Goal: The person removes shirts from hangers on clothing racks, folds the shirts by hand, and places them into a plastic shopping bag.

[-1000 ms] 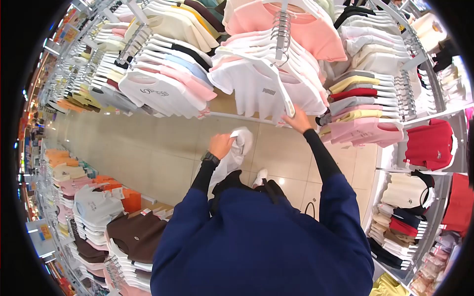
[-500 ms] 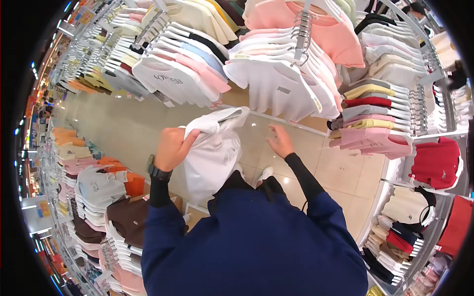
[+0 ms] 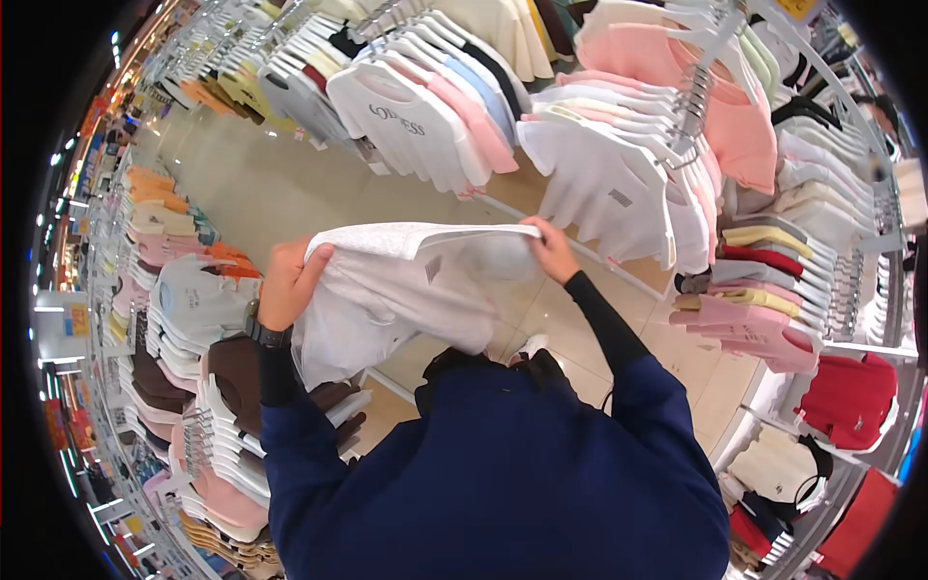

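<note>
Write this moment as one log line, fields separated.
left hand: grips white shirt | right hand: grips its edge | shirt: stretched between hands

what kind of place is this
Most likely a clothing store: there are rows of shirts on hangers, like the white shirt with dark lettering, a red top displayed at the side, and a shiny tiled floor.

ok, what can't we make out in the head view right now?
All in the head view:
- Left hand: some fingertips, hidden behind the white garment.
- Small print on that garment: too small to read.
- Watch: display too small and dark to read.
- White shoe: partly covered by dark clothing.
- Red garment, lower right: cut off by the round lens edge.
</note>
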A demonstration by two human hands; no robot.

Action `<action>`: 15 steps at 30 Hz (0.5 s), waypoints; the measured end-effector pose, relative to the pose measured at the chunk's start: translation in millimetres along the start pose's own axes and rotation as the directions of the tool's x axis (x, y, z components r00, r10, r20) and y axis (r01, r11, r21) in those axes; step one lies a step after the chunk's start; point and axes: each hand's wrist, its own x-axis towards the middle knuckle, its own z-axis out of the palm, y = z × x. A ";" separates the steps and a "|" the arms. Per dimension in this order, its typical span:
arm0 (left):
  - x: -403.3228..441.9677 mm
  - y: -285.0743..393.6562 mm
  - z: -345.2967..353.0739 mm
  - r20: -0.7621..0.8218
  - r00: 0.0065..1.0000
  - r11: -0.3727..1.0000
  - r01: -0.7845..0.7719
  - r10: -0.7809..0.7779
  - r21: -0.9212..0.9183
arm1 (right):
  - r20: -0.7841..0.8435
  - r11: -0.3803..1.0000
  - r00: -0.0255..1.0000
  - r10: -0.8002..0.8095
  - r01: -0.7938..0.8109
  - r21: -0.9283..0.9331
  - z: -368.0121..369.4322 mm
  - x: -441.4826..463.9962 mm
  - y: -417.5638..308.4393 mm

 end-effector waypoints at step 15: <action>-2.0 -158.5 -47.0 -0.118 0.979 0.895 0.100 -0.166 -0.436 | 0.350 0.912 0.887 0.301 -0.375 0.167 -25.1 53.3 -211.6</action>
